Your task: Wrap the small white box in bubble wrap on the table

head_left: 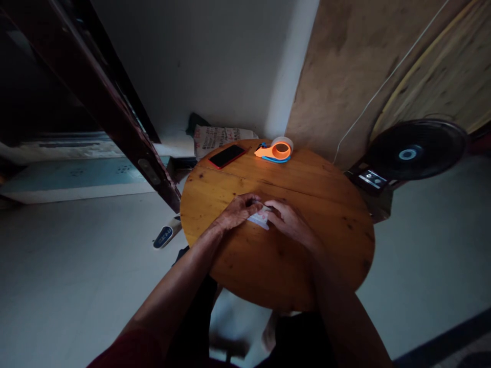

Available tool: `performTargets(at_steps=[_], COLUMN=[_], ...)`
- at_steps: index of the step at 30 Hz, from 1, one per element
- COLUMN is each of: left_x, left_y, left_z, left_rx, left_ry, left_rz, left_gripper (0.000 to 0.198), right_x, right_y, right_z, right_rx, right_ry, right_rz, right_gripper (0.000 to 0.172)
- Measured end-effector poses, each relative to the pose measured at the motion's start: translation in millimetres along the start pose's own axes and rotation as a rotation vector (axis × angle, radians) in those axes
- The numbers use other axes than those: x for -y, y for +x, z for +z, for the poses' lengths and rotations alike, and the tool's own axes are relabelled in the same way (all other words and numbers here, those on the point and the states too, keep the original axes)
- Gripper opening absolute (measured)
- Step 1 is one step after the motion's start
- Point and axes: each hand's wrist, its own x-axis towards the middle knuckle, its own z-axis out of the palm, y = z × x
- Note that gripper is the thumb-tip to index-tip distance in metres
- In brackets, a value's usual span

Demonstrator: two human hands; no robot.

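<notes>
A small whitish piece that looks like paper or a little packet point(259, 220) lies between my two hands over the middle of the round wooden table point(322, 189). My left hand point(241, 209) is closed, its thumb and fingers pinching the piece's upper left side. From the other side my right hand point(287, 219) has its fingers bent round the upper right edge, also closed on it. The lower part of the piece sticks out toward me. My fingers hide its top, and its exact kind cannot be made out.
An orange tape dispenser point(274, 151) and a phone with a red edge point(227, 156) rest at the table's far side. Behind them is a printed sack point(222, 137) by the wall. A black fan point(416, 151) stands to the right. A shoe point(165, 235) is on the floor at left.
</notes>
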Motion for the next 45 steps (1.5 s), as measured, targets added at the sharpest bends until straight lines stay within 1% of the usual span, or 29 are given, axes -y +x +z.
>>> performTargets(at_steps=[7, 18, 27, 45], left_x=[3.5, -2.0, 4.0, 1.7], left_y=[1.4, 0.9, 1.5, 1.0], left_z=[-0.1, -0.4, -0.8, -1.0], left_rx=[0.011, 0.006, 0.009, 0.018], left_ry=[-0.008, 0.032, -0.003, 0.018], left_rz=[-0.003, 0.001, 0.009, 0.014], left_gripper=[0.034, 0.032, 0.035, 0.029], right_x=[1.8, 2.9, 3.2, 0.4], right_y=[0.2, -0.4, 0.8, -0.3], right_z=[-0.6, -1.7, -1.6, 0.1], right_rx=[0.003, -0.009, 0.006, -0.013], right_ry=[0.010, -0.004, -0.027, -0.011], right_rz=[-0.003, -0.033, -0.020, 0.010], right_gripper=[0.019, 0.017, 0.017, 0.021])
